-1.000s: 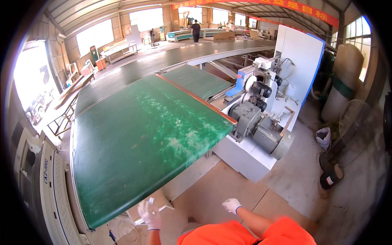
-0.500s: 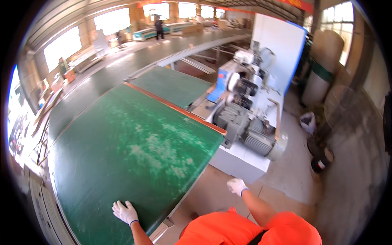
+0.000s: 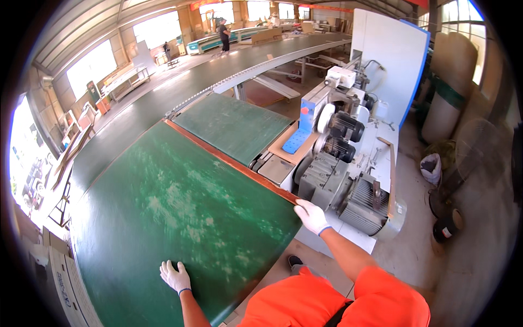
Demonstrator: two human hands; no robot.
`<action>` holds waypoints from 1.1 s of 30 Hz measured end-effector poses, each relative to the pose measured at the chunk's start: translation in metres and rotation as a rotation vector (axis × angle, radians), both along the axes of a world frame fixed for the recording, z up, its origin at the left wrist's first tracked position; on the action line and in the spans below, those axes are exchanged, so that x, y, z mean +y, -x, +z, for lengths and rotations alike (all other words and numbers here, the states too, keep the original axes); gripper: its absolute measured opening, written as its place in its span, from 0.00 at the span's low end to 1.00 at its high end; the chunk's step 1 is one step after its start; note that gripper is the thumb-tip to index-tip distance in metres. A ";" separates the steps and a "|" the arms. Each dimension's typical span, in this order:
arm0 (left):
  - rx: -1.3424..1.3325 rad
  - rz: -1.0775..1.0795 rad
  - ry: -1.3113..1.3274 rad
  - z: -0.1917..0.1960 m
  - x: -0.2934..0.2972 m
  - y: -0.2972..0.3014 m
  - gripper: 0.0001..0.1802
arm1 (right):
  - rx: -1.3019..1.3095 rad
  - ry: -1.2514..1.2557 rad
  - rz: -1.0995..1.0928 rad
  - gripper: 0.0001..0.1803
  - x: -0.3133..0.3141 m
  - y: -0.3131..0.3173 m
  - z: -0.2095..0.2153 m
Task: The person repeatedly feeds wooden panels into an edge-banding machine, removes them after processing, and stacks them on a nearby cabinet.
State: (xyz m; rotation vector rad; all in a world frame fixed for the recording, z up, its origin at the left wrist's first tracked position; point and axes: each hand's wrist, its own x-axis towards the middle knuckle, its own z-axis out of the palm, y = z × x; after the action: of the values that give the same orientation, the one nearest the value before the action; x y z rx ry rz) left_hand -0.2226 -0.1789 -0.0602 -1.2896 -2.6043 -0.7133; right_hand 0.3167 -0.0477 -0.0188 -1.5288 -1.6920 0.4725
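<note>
One red-brown strip (image 3: 231,162) is set along the right edge of one large green conveyor belt (image 3: 125,218); one smaller green belt (image 3: 234,122) is placed beyond. The strip is judged light and stiff, best held by its near end, where the right hand (image 3: 312,217) is laid; whether it is gripped cannot be told. The left hand (image 3: 175,277) is spread over the probably slippery large belt.

Scuffed green belt (image 3: 180,204), left hand (image 3: 176,278) atop
</note>
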 end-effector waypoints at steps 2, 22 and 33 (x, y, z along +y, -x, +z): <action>-0.009 0.011 -0.016 -0.004 0.018 -0.022 0.27 | -0.136 -0.105 0.208 0.29 0.042 0.005 0.010; -0.255 -0.259 -0.098 0.026 0.230 -0.191 0.32 | -0.738 0.000 0.486 0.52 0.253 -0.025 -0.022; -0.241 -0.582 0.068 0.023 0.374 -0.287 0.34 | -0.696 0.096 0.431 0.52 0.272 -0.046 -0.012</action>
State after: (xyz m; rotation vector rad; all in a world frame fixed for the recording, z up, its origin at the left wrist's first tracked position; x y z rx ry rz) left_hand 0.0639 0.1950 -0.0375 -2.1414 -2.4378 -0.9124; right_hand 0.3630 0.2245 -0.0308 -1.4873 -2.5966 0.2430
